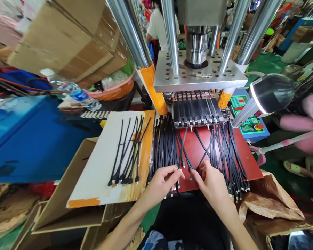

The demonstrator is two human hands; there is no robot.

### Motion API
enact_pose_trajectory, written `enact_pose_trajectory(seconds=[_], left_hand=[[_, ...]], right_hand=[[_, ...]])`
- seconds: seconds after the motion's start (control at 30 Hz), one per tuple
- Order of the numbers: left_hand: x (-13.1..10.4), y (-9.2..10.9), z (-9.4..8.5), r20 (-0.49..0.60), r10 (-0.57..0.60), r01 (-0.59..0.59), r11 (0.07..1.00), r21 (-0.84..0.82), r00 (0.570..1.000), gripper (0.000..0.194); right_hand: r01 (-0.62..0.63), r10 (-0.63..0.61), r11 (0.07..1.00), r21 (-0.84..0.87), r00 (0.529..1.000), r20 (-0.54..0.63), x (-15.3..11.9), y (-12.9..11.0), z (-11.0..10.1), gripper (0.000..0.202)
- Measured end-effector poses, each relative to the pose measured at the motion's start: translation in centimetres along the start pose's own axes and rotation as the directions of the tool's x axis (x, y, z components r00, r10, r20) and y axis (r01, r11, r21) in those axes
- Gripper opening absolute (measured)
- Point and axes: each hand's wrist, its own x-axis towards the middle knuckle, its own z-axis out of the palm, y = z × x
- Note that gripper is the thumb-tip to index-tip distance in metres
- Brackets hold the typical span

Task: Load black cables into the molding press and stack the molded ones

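My left hand (165, 178) is closed, thumb and fingertips together on a thin black cable (182, 146) that slants down from the press. To its right, my right hand (210, 180) pinches another black cable (188, 161) near its plug, between thumb and curled fingers. Both hands are just above the front of the red work board (245, 149). A dense bundle of black cables (164, 142) lies left of them, and more loose cables (231, 156) fan out on the right. Beyond the hands, a black slotted fixture (198, 113) holds a row of cable ends under the press plate (198, 81).
A white board (99, 166) with several black cables stands at the left, above an open cardboard box (59, 208). A lamp (272, 93), a control panel (250, 118) and a pink fan (307, 121) are on the right. Steel columns (130, 31) rise around the press.
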Motion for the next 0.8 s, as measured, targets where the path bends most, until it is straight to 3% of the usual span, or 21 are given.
enact_pose_trajectory(seconds=[0.07, 0.13, 0.23, 0.33, 0.5, 0.6, 0.7, 0.8], left_hand=[[0.0, 0.1, -0.1, 0.020, -0.006, 0.005, 0.998, 0.063, 1.000, 0.051], [0.2, 0.0, -0.1, 0.022, -0.012, 0.009, 0.994, 0.111, 1.000, 0.050], [0.4, -0.1, 0.1, 0.042, -0.037, 0.030, 0.988, 0.151, 0.998, 0.048], [0.7, 0.0, 0.5, 0.065, -0.047, 0.035, 0.983, 0.183, 0.997, 0.046], [1.5, 0.1, 1.6, 0.132, -0.025, -0.003, 0.978, 0.208, 0.991, 0.045], [2.2, -0.2, 2.2, 0.157, -0.042, 0.034, 0.998, 0.055, 0.987, 0.049], [2.3, -0.4, 2.4, 0.082, -0.064, 0.074, 0.989, -0.130, 0.995, 0.053], [1.9, -0.5, 1.8, -0.036, -0.040, 0.039, 0.999, -0.028, 0.999, 0.051]], right_hand=[[-0.067, 0.053, 0.970, -0.233, 0.997, -0.063, 0.0, -0.3, 0.5, 0.024], [-0.069, 0.066, 0.928, -0.367, 0.998, -0.020, -0.1, -0.8, 0.8, 0.023], [-0.140, 0.145, 0.879, -0.456, 0.989, -0.025, -0.3, -0.7, 0.7, 0.015], [-0.149, 0.146, 0.866, -0.477, 0.988, -0.045, -0.3, 0.9, 0.0, 0.018], [0.033, -0.061, 0.958, -0.283, 0.994, -0.088, -0.7, 2.9, -1.3, 0.025], [0.220, -0.223, 0.975, -0.031, 0.966, -0.135, -2.1, 2.3, -1.4, 0.036], [0.304, -0.303, 0.940, 0.154, 0.953, -0.027, -3.3, 1.5, -0.9, 0.042], [0.281, -0.292, 0.951, 0.129, 0.953, 0.080, -3.3, 1.6, -0.7, 0.038]])
